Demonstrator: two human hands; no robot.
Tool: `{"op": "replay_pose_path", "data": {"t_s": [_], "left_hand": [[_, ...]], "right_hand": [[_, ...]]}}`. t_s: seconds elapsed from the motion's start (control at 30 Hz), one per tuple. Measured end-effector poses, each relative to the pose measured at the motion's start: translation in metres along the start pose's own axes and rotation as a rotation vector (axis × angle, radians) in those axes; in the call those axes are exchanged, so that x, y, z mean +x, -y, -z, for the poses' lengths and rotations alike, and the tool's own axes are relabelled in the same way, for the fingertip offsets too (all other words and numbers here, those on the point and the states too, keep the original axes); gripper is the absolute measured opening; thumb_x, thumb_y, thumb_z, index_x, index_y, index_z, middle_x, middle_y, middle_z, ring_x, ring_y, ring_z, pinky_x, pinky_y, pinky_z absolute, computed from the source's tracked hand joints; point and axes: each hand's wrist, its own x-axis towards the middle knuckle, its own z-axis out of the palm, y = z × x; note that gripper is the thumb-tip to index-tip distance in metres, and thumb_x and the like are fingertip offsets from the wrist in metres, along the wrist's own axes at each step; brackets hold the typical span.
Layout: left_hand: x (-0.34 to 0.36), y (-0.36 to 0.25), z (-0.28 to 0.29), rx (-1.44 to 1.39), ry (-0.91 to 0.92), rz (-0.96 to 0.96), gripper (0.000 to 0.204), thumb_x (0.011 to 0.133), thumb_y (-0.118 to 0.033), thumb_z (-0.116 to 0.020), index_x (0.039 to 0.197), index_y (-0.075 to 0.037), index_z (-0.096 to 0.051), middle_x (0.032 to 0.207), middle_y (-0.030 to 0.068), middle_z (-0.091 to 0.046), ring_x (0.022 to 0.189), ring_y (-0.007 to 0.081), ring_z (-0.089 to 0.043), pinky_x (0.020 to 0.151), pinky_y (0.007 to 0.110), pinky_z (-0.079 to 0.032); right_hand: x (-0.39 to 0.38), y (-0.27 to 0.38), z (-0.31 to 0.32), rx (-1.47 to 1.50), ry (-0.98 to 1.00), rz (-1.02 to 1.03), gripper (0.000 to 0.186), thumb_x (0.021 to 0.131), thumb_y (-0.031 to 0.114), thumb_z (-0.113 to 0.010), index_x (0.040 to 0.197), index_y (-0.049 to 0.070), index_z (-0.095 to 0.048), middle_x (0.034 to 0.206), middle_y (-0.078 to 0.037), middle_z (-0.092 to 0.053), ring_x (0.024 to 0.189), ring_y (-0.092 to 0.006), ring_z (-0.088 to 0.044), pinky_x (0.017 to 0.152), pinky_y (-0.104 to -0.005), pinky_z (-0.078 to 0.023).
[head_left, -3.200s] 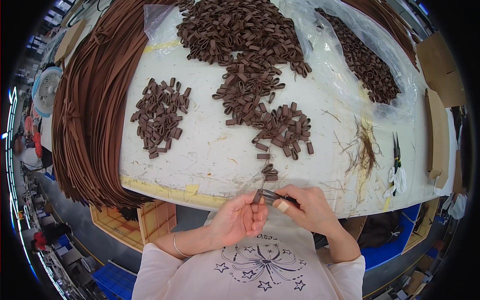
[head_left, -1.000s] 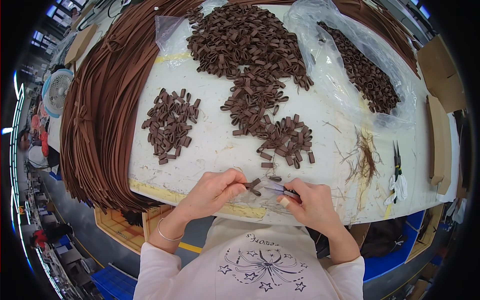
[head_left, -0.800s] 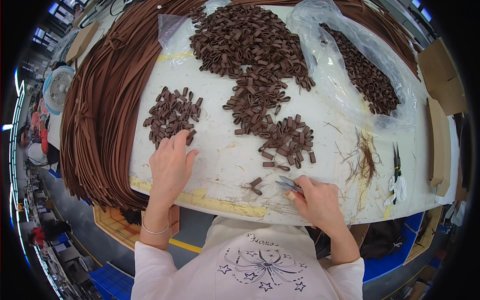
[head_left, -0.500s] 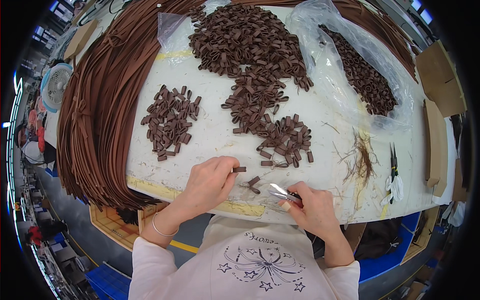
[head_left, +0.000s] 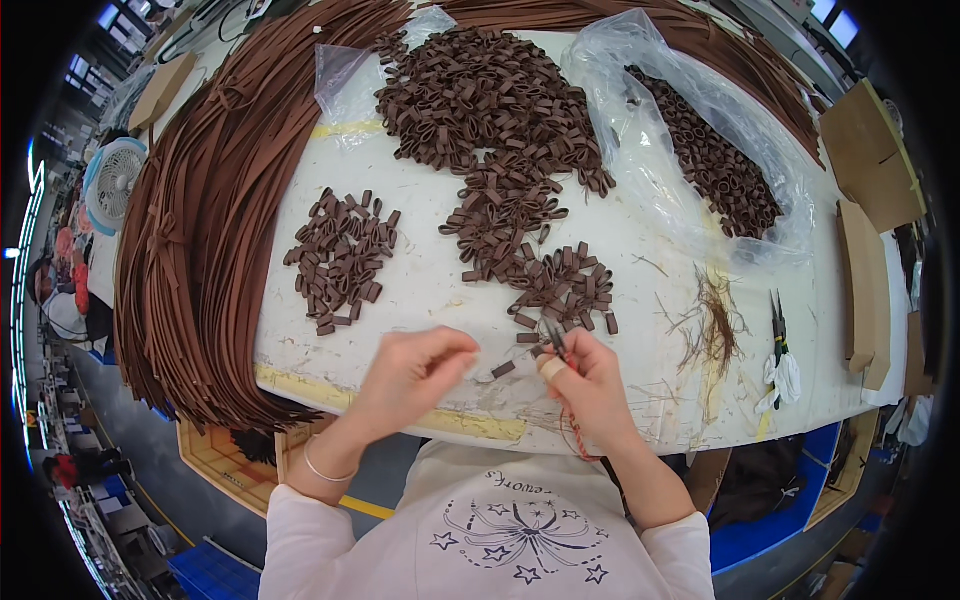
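Resting at the near edge of the white table [head_left: 420,290], both hands work close together over a few loose brown loops. The right hand [head_left: 590,385] is closed around small snips [head_left: 555,340], whose dark blades point up and away from the fingers; a pale band wraps one of its fingers. The left hand [head_left: 415,370] has its fingers curled together toward the right hand, but whether it pinches anything I cannot tell. One single loop [head_left: 503,369] lies on the table between the two hands, touching neither. It is a short, flat band of dark brown, like the rest.

A clear plastic bag [head_left: 690,150] lies open at the far right of the table with a long heap of the same loops inside it. A second clear bag [head_left: 345,75] sits at the far left, mostly flat, under the edge of the big pile.

Three heaps lie bare on the table: a large pile [head_left: 480,100] at the far side, a trailing middle heap [head_left: 550,280] that runs down toward the hands, and a smaller separate heap [head_left: 340,260] to the left. The pieces in each are too many to count. Long brown strips [head_left: 200,230] hang in a thick bundle over the left edge. A tuft of thin brown trimmings [head_left: 715,320] and one pair of pliers [head_left: 778,335] lie to the right.
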Motion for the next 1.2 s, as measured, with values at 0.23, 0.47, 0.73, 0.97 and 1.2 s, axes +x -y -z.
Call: {"op": "replay_pose_path", "data": {"t_s": [0.23,0.47,0.73,0.97,1.2], "left_hand": [[0.015,0.0,-0.069,-0.353,-0.049,-0.023,0.025,0.076,-0.001,-0.059,0.1,0.003,-0.057,0.08,0.0079,-0.064,0.068,0.0086,-0.06,0.062,0.023,-0.048],[0.012,0.007,-0.07,-0.043,-0.182,-0.247,0.015,0.075,0.003,-0.058,0.09,0.004,-0.058,0.071,0.0078,-0.063,0.058,0.0094,-0.059,0.051,0.02,-0.046],[0.007,0.003,-0.053,-1.042,0.126,0.466,0.012,0.079,-0.004,-0.05,0.089,0.003,-0.055,0.062,0.008,-0.058,0.044,0.0091,-0.051,0.039,0.019,-0.04],[0.001,0.005,-0.05,-1.047,0.136,0.426,0.019,0.081,-0.004,-0.047,0.096,0.004,-0.054,0.065,0.0085,-0.058,0.045,0.0089,-0.05,0.04,0.019,-0.039],[-0.001,0.003,-0.053,-0.852,0.125,0.384,0.021,0.081,-0.002,-0.045,0.099,0.004,-0.054,0.064,0.0076,-0.057,0.046,0.0076,-0.049,0.041,0.019,-0.039]], "right_hand": [[-0.003,-0.002,-0.002,0.517,-0.073,-0.219,0.007,0.082,0.012,-0.056,0.081,0.005,-0.055,0.052,0.004,-0.043,0.039,-0.0019,-0.033,0.034,-0.0177,-0.023],[-0.001,0.005,-0.005,0.295,-0.069,-0.129,0.011,0.082,0.015,-0.057,0.08,0.004,-0.055,0.053,0.006,-0.04,0.044,-0.0013,-0.031,0.039,-0.0183,-0.023],[-0.001,0.015,0.024,-0.246,-0.132,0.195,0.022,0.083,0.019,-0.057,0.089,-0.001,-0.051,0.057,-0.004,-0.046,0.048,-0.0091,-0.037,0.044,-0.0241,-0.031],[-0.031,-0.002,0.028,-0.677,0.018,0.424,0.028,0.076,0.018,-0.064,0.096,0.001,-0.055,0.066,-0.01,-0.058,0.047,-0.0183,-0.054,0.043,-0.0268,-0.043],[-0.026,-0.007,0.023,-0.673,-0.005,0.518,0.027,0.075,0.018,-0.065,0.095,0.003,-0.056,0.064,-0.008,-0.058,0.045,-0.0158,-0.054,0.039,-0.0257,-0.042]]}}
